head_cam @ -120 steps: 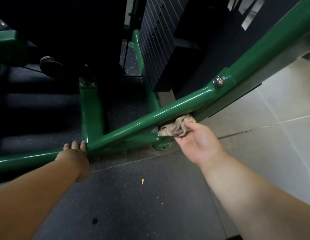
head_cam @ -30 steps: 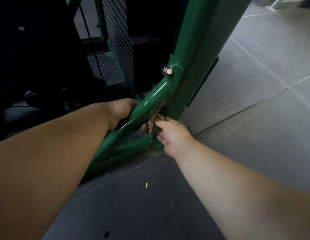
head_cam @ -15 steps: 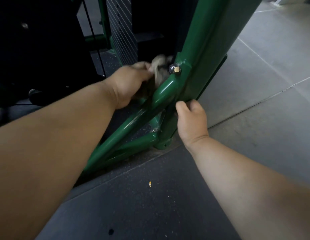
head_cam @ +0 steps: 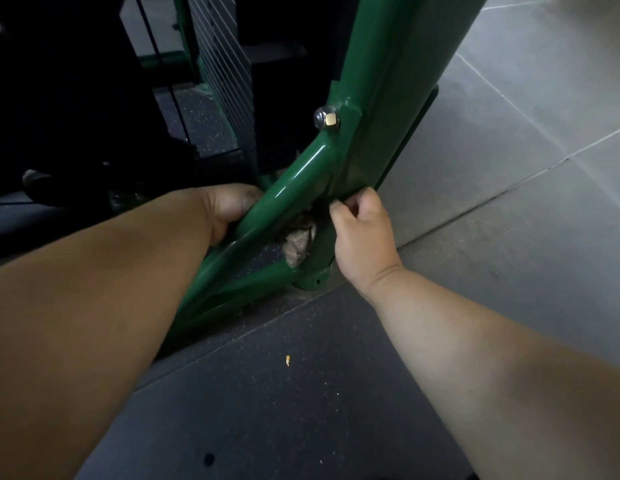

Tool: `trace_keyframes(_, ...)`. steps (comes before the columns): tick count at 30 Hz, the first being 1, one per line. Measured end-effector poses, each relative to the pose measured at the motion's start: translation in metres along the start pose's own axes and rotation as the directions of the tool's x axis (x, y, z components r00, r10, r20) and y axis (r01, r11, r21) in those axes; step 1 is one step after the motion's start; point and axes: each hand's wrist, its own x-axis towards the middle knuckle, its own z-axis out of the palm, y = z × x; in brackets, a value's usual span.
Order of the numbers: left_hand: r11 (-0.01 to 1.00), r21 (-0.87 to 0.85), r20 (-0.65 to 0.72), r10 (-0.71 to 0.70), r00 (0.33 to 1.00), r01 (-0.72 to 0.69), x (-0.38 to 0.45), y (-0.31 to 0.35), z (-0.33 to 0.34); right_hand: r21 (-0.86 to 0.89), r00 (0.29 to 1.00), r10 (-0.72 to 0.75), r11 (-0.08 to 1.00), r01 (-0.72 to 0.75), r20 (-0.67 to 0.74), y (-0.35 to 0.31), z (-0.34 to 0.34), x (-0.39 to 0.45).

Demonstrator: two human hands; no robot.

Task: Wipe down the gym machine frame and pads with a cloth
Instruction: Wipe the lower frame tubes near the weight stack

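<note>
The green machine frame (head_cam: 381,98) rises as a wide upright, with a diagonal tube (head_cam: 294,181) joining it below a bolt (head_cam: 326,118). My left hand (head_cam: 225,209) reaches behind the diagonal tube, which hides its fingers. The crumpled beige cloth (head_cam: 298,244) shows in the gap between tube and upright and seems to be held by that hand, pressed against the frame. My right hand (head_cam: 364,233) grips the near edge of the upright with curled fingers, just right of the cloth.
A black weight stack with a cable (head_cam: 229,81) stands behind the frame. The frame's foot (head_cam: 312,280) rests where dark rubber flooring (head_cam: 267,410) meets grey tiles (head_cam: 509,133). A small yellow scrap (head_cam: 287,360) lies on the rubber.
My left hand has carried the cloth down from bolt height to the gap under the diagonal tube. My right hand has stayed gripping the upright.
</note>
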Motion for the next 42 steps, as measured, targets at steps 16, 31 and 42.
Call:
trace_keyframes(16,0.967,-0.162,-0.180,0.169,0.969,-0.198,-0.013,0.002,0.017,-0.147,0.997,0.018,0.989,-0.008,0.071,0.008,0.009,-0.026)
trace_keyframes(31,0.948,0.033,-0.341,0.308,0.888,-0.316,-0.031,-0.054,0.019,-0.356,0.998,-0.063,0.932,0.069,0.029,0.029,0.018,-0.024)
trace_keyframes(42,0.948,0.243,-0.279,0.272,0.921,-0.206,-0.052,-0.071,0.016,-0.716,0.699,-0.530,0.224,0.661,0.480,0.042,0.007,0.000)
